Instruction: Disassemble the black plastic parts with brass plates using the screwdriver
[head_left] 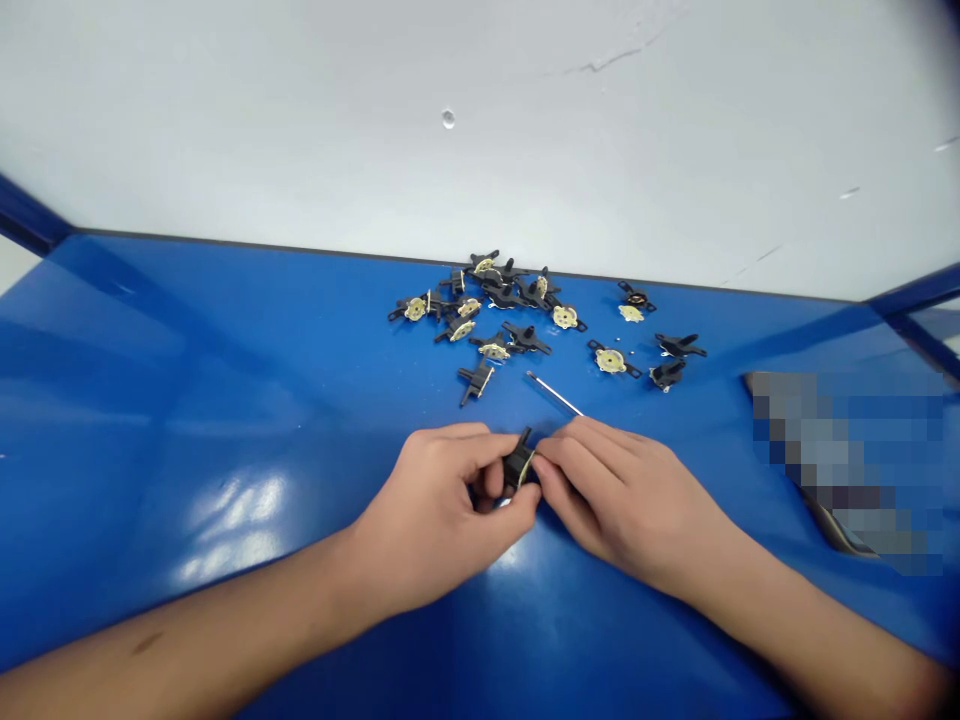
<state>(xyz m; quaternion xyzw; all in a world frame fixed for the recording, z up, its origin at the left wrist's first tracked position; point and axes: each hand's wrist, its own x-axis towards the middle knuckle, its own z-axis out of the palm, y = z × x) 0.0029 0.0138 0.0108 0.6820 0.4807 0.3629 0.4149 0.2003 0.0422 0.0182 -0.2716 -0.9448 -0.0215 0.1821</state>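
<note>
Between my two hands is a small black plastic part (517,464) with a pale brass-coloured plate along its right side. My left hand (442,500) is closed around it, thumb below and fingers on the left. The fingertips of my right hand (622,490) pinch the plate side of the same part. A thin silver metal rod (553,393) sticks out past the right hand's knuckles. Its other end is hidden, so I cannot tell whether the right hand holds it or it lies on the table.
Several similar black parts with brass-coloured plates (491,350) lie in a loose pile on the blue table (225,400). A few more parts (609,360) lie to its right. A dark-edged, blurred-out flat object (840,460) rests at the right. A white panel (375,130) rises behind.
</note>
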